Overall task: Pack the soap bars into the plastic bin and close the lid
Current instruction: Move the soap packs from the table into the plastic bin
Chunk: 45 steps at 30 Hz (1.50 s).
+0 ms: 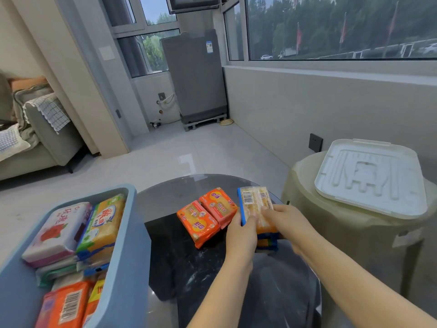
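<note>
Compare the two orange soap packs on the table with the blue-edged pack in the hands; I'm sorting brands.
The orange soap packs lie untouched on the dark table, brand labels up; the blue-edged pack is gripped by the left hand and right hand, barcode up. Orange wrappers versus clear with blue trim. Both are wrapped bars.

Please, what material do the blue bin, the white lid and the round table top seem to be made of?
Blue bin: likely matte plastic, with thick rounded walls of even colour. White lid: probably moulded plastic, with pressed ribs and edge clips. Round table top: seems to be glossy dark glass or polished stone; it reflects the window and shows pale veins.
</note>
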Each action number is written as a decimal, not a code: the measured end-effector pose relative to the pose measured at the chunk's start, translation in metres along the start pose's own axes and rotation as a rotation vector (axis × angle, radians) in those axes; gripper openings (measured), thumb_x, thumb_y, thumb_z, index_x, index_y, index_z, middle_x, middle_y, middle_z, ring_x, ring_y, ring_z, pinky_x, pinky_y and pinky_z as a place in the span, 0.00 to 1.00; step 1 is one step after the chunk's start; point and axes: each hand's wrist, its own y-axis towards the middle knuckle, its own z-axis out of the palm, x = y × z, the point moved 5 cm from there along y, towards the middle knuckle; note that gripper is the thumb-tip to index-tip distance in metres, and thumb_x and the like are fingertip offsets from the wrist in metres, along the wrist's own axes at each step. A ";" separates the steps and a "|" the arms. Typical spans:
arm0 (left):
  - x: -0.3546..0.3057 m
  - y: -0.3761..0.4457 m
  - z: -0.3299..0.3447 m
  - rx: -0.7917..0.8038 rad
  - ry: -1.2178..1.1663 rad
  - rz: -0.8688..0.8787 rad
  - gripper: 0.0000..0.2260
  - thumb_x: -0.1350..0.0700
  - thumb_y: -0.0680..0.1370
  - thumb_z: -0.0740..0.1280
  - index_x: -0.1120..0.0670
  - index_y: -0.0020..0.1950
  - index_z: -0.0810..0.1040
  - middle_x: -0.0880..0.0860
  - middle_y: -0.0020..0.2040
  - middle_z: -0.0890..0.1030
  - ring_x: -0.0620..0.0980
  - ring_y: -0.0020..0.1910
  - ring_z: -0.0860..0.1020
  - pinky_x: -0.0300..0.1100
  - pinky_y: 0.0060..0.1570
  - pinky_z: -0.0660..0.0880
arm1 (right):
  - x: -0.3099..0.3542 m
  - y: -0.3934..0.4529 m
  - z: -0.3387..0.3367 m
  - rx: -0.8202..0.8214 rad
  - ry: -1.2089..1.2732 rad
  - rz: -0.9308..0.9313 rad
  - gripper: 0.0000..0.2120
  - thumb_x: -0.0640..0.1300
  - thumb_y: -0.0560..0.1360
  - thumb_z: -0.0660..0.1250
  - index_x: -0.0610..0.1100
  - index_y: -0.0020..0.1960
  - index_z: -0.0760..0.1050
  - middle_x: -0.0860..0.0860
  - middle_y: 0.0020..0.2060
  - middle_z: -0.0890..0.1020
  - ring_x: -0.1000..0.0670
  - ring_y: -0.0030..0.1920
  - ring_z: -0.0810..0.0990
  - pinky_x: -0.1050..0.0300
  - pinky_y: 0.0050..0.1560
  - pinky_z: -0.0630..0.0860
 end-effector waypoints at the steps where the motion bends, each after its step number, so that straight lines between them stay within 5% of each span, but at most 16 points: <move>1: -0.002 -0.004 -0.003 -0.007 -0.006 0.013 0.14 0.52 0.79 0.61 0.45 0.64 0.74 0.46 0.52 0.80 0.46 0.48 0.79 0.45 0.47 0.79 | 0.002 -0.004 0.001 -0.003 -0.012 -0.031 0.13 0.48 0.77 0.60 0.47 0.59 0.76 0.52 0.42 0.82 0.53 0.43 0.80 0.60 0.36 0.76; 6: -0.033 -0.038 -0.029 -0.014 -0.074 0.172 0.09 0.52 0.79 0.62 0.37 0.53 0.76 0.41 0.46 0.82 0.40 0.42 0.82 0.32 0.32 0.76 | 0.029 -0.034 0.005 0.003 0.056 -0.222 0.14 0.52 0.75 0.64 0.52 0.59 0.77 0.51 0.47 0.84 0.50 0.47 0.82 0.53 0.47 0.80; 8: -0.051 -0.055 -0.042 -0.015 -0.103 0.255 0.11 0.52 0.79 0.63 0.37 0.56 0.75 0.40 0.47 0.82 0.39 0.42 0.82 0.28 0.29 0.75 | 0.044 -0.050 0.009 0.040 0.155 -0.293 0.13 0.51 0.74 0.66 0.52 0.58 0.78 0.51 0.47 0.85 0.49 0.47 0.83 0.48 0.51 0.80; 11: -0.072 -0.079 -0.063 -0.015 -0.095 0.371 0.18 0.52 0.78 0.64 0.40 0.67 0.72 0.41 0.54 0.80 0.40 0.46 0.82 0.28 0.32 0.75 | 0.065 -0.076 0.017 0.096 0.265 -0.392 0.13 0.49 0.73 0.67 0.52 0.57 0.78 0.52 0.46 0.86 0.50 0.46 0.84 0.51 0.48 0.81; 16: -0.091 -0.109 -0.110 -0.064 -0.075 0.494 0.20 0.54 0.77 0.65 0.43 0.69 0.71 0.42 0.58 0.81 0.36 0.48 0.81 0.30 0.37 0.78 | 0.092 -0.116 0.048 0.219 0.369 -0.487 0.06 0.47 0.71 0.68 0.56 0.46 0.80 0.55 0.41 0.86 0.54 0.41 0.85 0.67 0.33 0.78; 19: -0.097 -0.124 -0.145 -0.118 -0.055 0.531 0.19 0.53 0.77 0.65 0.43 0.68 0.72 0.42 0.58 0.81 0.39 0.51 0.82 0.33 0.43 0.79 | 0.105 -0.132 0.077 0.285 0.362 -0.508 0.07 0.51 0.67 0.68 0.57 0.44 0.80 0.55 0.41 0.86 0.54 0.41 0.85 0.64 0.35 0.80; 24: -0.104 -0.142 -0.209 -0.223 -0.061 0.515 0.12 0.52 0.76 0.66 0.44 0.60 0.77 0.46 0.53 0.84 0.43 0.47 0.84 0.43 0.44 0.82 | 0.124 -0.150 0.130 0.412 0.345 -0.515 0.13 0.48 0.71 0.68 0.50 0.55 0.79 0.52 0.45 0.86 0.51 0.45 0.85 0.60 0.39 0.81; 28: -0.105 -0.147 -0.254 -0.315 -0.009 0.484 0.07 0.50 0.75 0.67 0.42 0.53 0.75 0.44 0.50 0.83 0.42 0.46 0.83 0.37 0.40 0.81 | 0.137 -0.159 0.168 0.461 0.298 -0.538 0.09 0.47 0.71 0.68 0.54 0.51 0.79 0.54 0.44 0.86 0.53 0.45 0.85 0.57 0.44 0.82; 32: -0.101 -0.145 -0.283 -0.296 0.040 0.363 0.06 0.51 0.76 0.67 0.44 0.52 0.74 0.46 0.51 0.82 0.45 0.47 0.83 0.42 0.42 0.82 | 0.141 -0.157 0.196 0.418 0.147 -0.509 0.08 0.48 0.72 0.69 0.58 0.49 0.75 0.56 0.42 0.85 0.56 0.41 0.84 0.63 0.37 0.80; 37: -0.080 -0.132 -0.296 -0.198 0.043 0.154 0.15 0.56 0.76 0.68 0.54 0.62 0.74 0.54 0.55 0.82 0.54 0.50 0.82 0.53 0.51 0.80 | 0.133 -0.151 0.209 0.429 -0.162 -0.396 0.13 0.48 0.72 0.69 0.54 0.54 0.70 0.56 0.41 0.80 0.57 0.33 0.83 0.67 0.26 0.76; 42: -0.072 -0.119 -0.310 -0.080 0.052 0.037 0.15 0.61 0.76 0.67 0.54 0.63 0.74 0.55 0.55 0.82 0.54 0.50 0.83 0.51 0.47 0.81 | 0.145 -0.147 0.225 0.479 -0.683 -0.416 0.23 0.50 0.73 0.67 0.50 0.65 0.63 0.52 0.51 0.78 0.52 0.43 0.82 0.61 0.38 0.81; 45: -0.068 -0.116 -0.317 -0.026 0.116 -0.020 0.12 0.61 0.76 0.67 0.54 0.59 0.77 0.57 0.52 0.84 0.56 0.49 0.84 0.54 0.49 0.81 | 0.147 -0.145 0.236 0.549 -0.771 -0.317 0.25 0.49 0.73 0.67 0.46 0.66 0.61 0.51 0.47 0.77 0.51 0.37 0.82 0.64 0.26 0.78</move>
